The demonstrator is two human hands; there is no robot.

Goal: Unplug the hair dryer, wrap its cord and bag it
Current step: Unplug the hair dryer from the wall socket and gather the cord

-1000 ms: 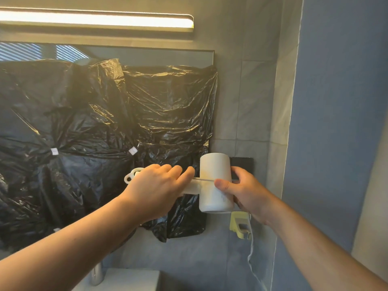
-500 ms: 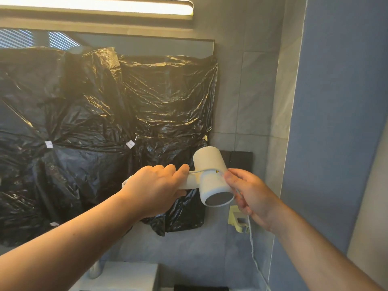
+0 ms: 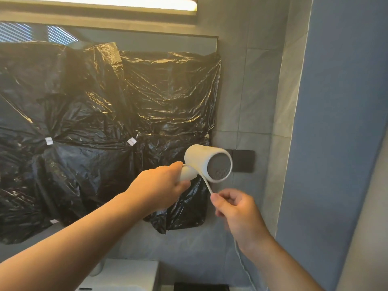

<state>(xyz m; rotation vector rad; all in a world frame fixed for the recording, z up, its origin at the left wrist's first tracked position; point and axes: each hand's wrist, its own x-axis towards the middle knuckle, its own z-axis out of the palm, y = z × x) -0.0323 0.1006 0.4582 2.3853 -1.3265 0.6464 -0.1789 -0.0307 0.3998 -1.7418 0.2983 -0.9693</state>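
A white hair dryer (image 3: 201,160) is held up in front of the wall, its mesh end turned toward me and to the right. My left hand (image 3: 161,185) grips its handle, which is mostly hidden inside the fist. A white cord (image 3: 206,183) runs from the handle across the barrel and down to my right hand (image 3: 235,211), which pinches it between thumb and fingers. More of the cord hangs down below my right wrist. No bag for the dryer is in view, and the plug is hidden.
Black plastic sheeting (image 3: 105,127) covers the mirror on the left. A black wall plate (image 3: 244,160) sits just behind the dryer on the grey tiles. A blue wall (image 3: 340,122) rises close on the right. A white basin edge (image 3: 126,276) lies below.
The dryer barrel has swung so its mesh end faces me. My right hand left the barrel, dropped lower and now pinches the cord. The yellow socket is no longer visible behind that hand.
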